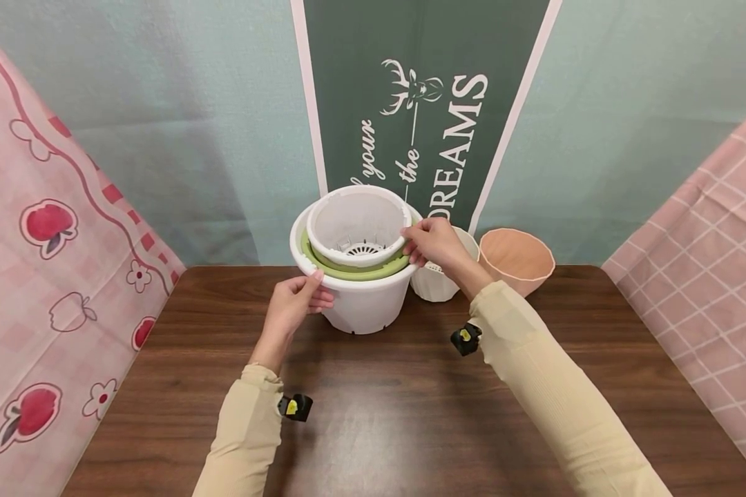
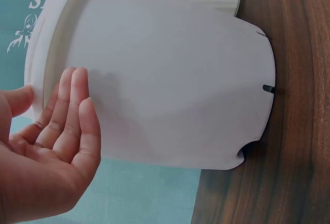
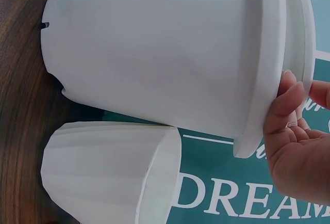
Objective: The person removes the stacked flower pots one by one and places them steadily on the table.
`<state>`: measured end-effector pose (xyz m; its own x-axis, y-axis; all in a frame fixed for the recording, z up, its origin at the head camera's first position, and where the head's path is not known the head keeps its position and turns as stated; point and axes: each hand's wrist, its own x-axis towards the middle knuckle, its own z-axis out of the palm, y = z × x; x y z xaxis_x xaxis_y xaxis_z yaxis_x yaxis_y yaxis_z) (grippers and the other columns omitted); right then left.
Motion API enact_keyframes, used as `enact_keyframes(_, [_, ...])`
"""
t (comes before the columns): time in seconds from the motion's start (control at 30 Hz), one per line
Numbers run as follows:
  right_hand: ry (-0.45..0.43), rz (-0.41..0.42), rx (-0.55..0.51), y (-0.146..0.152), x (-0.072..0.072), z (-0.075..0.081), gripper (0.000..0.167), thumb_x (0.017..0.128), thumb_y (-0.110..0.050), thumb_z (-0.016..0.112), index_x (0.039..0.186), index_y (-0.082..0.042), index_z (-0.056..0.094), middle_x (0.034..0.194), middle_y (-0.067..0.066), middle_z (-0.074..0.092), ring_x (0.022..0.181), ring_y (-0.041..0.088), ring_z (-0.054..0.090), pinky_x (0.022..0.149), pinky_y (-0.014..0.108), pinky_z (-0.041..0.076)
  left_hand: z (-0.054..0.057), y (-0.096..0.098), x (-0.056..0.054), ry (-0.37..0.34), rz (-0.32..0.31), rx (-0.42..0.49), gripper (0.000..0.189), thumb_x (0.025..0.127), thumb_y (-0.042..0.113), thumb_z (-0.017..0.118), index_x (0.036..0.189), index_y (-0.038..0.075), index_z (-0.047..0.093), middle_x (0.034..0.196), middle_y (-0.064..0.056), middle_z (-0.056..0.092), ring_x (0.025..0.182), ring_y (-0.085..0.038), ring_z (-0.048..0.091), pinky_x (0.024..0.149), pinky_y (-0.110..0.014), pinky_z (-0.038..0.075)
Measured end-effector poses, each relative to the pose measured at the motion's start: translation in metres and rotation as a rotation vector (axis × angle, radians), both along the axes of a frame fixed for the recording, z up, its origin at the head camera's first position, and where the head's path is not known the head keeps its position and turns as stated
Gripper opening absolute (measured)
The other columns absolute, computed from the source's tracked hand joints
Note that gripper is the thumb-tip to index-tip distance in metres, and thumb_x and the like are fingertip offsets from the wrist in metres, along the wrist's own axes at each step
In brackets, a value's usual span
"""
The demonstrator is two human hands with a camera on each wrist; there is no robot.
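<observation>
Standing on the brown table point(image 1: 360, 400), the large white pot point(image 1: 363, 307) in the head view contains two others, nested one within the next: a green pot point(image 1: 354, 274), visible as a ring, and, innermost, a small white pot point(image 1: 360, 214) with radial slots in its floor. The left hand point(image 1: 295, 300) pinches the near left part of the large pot's rim; the right hand point(image 1: 438, 241) pinches the right side of the small pot's rim. To the right are a ribbed white pot point(image 1: 435, 286), partly hidden by the right hand, and a peach pot point(image 1: 516, 255).

Left wrist view: the thumb lies against the large pot's rim, the fingers extended beneath it near the outer wall, whose lower edge is notched.

Right wrist view: thumb and fingers grasp the inner pot's rim, which projects beyond the large pot's; the ribbed pot stands upright just beside the latter.
</observation>
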<state>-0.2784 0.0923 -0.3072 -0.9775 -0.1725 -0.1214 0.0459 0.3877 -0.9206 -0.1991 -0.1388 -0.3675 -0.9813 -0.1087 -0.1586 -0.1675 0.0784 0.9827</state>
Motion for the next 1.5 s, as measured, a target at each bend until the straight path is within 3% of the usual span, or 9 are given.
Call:
enact_keyframes(0.57, [-0.033, 0.016, 0.021, 0.0008, -0.0021, 0.0006, 0.022, 0.093, -0.014, 0.049, 0.092, 0.007, 0.056, 0.065, 0.007, 0.059, 0.045, 0.01, 0.052, 0.042, 0.021, 0.044, -0.0012, 0.0006, 0.0011, 0.004, 0.0, 0.0, 0.043, 0.093, 0.033, 0.053, 0.092, -0.009, 0.062, 0.071, -0.009, 0.066, 0.062, -0.012, 0.065, 0.06, -0.024, 0.052])
enact_keyframes(1.5, [-0.088, 0.051, -0.056, 0.0023, -0.003, 0.0073, 0.023, 0.093, -0.01, 0.045, 0.096, 0.011, 0.054, 0.071, 0.011, 0.063, 0.046, 0.011, 0.055, 0.048, 0.022, 0.049, 0.0036, 0.0032, 0.0012, -0.03, 0.046, 0.023, 0.042, 0.092, 0.032, 0.055, 0.095, -0.01, 0.062, 0.069, -0.008, 0.066, 0.061, -0.012, 0.065, 0.06, -0.022, 0.051])
